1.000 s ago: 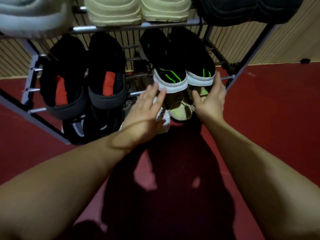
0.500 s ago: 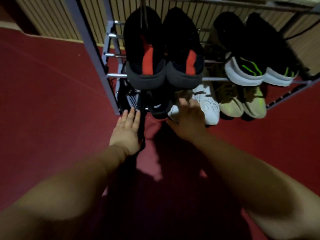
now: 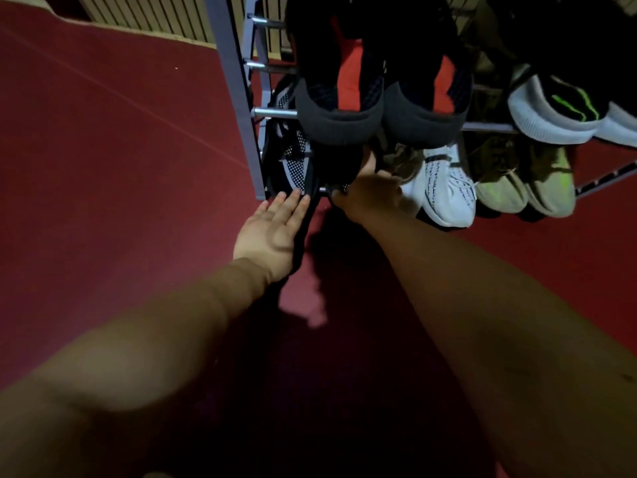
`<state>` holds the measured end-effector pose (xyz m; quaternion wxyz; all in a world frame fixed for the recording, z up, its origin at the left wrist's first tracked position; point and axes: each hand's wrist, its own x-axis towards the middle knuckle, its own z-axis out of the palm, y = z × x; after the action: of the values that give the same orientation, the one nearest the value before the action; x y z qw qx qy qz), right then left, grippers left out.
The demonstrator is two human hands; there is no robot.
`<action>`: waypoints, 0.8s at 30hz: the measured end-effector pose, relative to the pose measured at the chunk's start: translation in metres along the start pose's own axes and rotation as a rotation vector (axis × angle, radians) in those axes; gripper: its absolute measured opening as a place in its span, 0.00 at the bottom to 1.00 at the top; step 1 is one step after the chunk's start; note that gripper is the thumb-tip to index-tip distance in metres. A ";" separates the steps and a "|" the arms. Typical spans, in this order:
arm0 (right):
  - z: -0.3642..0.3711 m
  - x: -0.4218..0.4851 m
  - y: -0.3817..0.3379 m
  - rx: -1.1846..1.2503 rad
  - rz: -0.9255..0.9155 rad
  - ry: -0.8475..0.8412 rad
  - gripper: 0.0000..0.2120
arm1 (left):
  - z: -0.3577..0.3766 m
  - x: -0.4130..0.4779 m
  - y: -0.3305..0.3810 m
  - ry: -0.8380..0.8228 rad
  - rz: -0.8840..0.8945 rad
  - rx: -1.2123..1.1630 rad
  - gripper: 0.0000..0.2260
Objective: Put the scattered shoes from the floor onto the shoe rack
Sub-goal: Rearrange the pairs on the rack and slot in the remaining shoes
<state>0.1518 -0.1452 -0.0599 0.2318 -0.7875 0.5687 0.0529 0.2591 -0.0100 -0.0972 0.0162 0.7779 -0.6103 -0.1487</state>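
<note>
Now the left hand (image 3: pixel 272 229), fingers straight, touches the mesh shoe (image 3: pixel 293 167); the right hand (image 3: pixel 372 194) perhaps grips a dark shoe (image 3: pixel 339 167), though I cannot tell.

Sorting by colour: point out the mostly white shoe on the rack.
The white shoe on the bottom shelf, beside the right hand; the others are mainly black or yellow-green.

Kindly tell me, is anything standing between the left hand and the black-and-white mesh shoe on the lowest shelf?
Nothing visible does: the left hand reaches the black-and-white mesh shoe directly, its straight fingertips at the toe.
</note>
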 end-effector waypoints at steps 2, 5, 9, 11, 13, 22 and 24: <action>-0.001 -0.003 0.001 0.083 -0.032 0.040 0.45 | -0.003 0.000 0.002 -0.015 -0.008 0.007 0.37; -0.004 -0.014 0.004 0.235 -0.042 0.053 0.42 | -0.007 0.000 0.007 -0.044 -0.032 -0.009 0.39; -0.005 -0.025 0.019 0.125 -0.043 0.002 0.38 | -0.009 -0.001 0.006 -0.063 -0.033 0.007 0.39; -0.007 -0.028 0.037 0.040 -0.066 -0.029 0.38 | -0.011 -0.001 0.007 -0.076 -0.025 0.026 0.40; -0.013 -0.034 0.052 -0.009 -0.059 -0.005 0.36 | -0.012 -0.001 0.008 -0.089 -0.034 0.021 0.42; -0.002 -0.036 0.011 -0.251 -0.064 -0.001 0.51 | -0.017 0.000 0.009 -0.152 -0.066 -0.055 0.41; 0.003 -0.031 0.006 -0.316 -0.007 0.006 0.51 | -0.016 0.001 0.007 -0.163 -0.056 -0.072 0.40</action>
<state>0.1358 -0.1183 -0.0541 0.1034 -0.8162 0.5513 0.1384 0.2567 -0.0157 -0.0805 -0.0100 0.7789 -0.5818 -0.2338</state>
